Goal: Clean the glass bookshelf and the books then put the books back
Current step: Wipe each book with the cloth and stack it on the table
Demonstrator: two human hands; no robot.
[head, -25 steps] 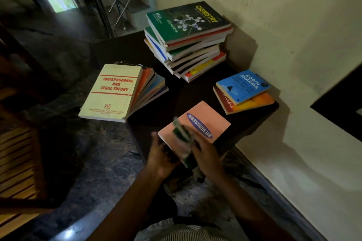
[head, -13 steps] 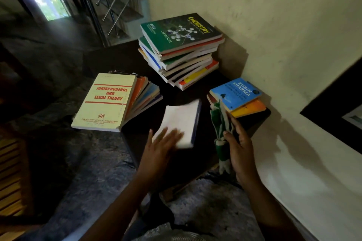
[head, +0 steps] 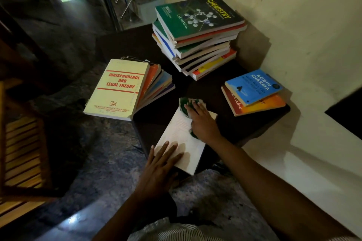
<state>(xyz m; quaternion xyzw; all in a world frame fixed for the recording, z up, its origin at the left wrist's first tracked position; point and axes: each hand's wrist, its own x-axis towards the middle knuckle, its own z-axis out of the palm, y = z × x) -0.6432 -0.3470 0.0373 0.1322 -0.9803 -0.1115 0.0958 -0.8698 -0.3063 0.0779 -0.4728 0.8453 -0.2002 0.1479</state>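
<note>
The dark table point(head: 203, 92) stands in the corner against a pale wall and carries all the books. At its far side is the tall stack point(head: 197, 53), roughly squared. Its top book is a green cover point(head: 199, 15) reading "CHEMISTRY" in yellow and "LAB MANUAL" in white, with a molecule drawing between them.

To my left lies a fanned pile point(head: 158, 84) that hangs out over the table's left edge. The cream book point(head: 119, 88) on top reads "JURISPRUDENCE AND LEGAL THEORY" in red between two red rules. There is a small logo and a publisher's line lower down, too blurred to read.

Nearest me is the white book point(head: 182, 133), lying flat with its plain side up and faint print I cannot make out. Its near end juts past the table's near edge. Both my hands are on it.

To my right, near the wall, a blue book point(head: 253, 86) marked "ROBIN SHARMA" rests on an orange one point(head: 260, 106). Handwriting-style letters ending in "coelho" run along the orange book's red margin.

My left hand point(head: 158, 164) lies flat on the white book's near end, fingers straight and spread, gripping nothing. My right hand point(head: 201, 123) presses down at the book's far end, fingers fairly straight over the cloth point(head: 185, 103). The cloth is green and white, bunched beneath my palm and fingertips, and shows at both ends of my hand.
</note>
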